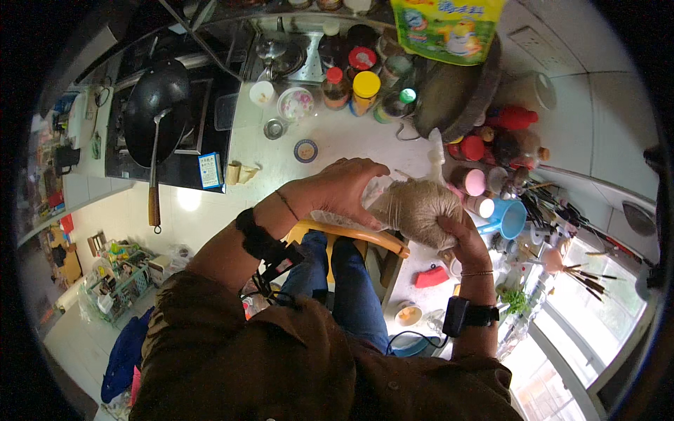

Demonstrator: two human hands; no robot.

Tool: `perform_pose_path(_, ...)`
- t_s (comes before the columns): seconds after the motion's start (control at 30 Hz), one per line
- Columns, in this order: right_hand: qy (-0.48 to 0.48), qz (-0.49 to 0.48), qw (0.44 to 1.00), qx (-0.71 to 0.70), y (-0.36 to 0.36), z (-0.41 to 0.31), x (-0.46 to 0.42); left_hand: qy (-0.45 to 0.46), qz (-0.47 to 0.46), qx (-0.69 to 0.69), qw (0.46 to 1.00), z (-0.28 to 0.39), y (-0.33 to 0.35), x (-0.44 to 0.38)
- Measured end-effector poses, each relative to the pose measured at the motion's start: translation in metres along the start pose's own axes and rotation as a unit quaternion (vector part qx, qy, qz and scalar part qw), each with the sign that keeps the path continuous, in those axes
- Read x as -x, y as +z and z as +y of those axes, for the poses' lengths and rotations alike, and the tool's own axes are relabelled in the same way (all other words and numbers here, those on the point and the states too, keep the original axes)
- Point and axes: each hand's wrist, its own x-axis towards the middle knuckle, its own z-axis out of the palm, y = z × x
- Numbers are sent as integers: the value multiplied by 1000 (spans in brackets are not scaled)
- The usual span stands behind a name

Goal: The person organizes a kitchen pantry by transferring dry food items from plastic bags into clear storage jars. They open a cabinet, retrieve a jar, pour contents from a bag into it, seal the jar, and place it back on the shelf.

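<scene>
A clear plastic bag (405, 210) packed with a brown powdery or fine-grained content is between my two hands, above the counter edge. My right hand (462, 237) grips its bulging right end, thumb on top. Around the bag's loose, see-through left end curves my left hand (342, 189), with thumb and fingertips spaced apart; the parts of its fingers beneath the plastic are hidden. Just below the bag runs the curved wooden rail of a chair (363, 237). Beyond my left hand, a small round blue-rimmed lid or dish (305, 151) lies on the white countertop (347, 134).
A black wok (158, 105) with a long-handled ladle (154, 168) sits on the stove at left. Several sauce bottles and a yellow-lidded jar (366, 87) line the back. A large dark pan (447, 94), a blue mug (508, 218) and a bowl (408, 314) stand rightward.
</scene>
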Motion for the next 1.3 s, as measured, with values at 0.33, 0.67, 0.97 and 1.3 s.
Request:
perform_pose_path(0.33,-63,-200,977,44,16,-65,120,75,-78,-207,972,172,-63,51)
perform_pose_path(0.67,-166,-137,936,281,77,-87,217,69,-110,-239,962,254,-64,83)
perform_pose_path(0.97,-234,-163,865,412,77,-70,256,80,-152,-81,982,253,-56,107)
perform_pose_path(1.3,-368,-48,747,551,116,-89,266,47,-220,-143,964,271,-63,101)
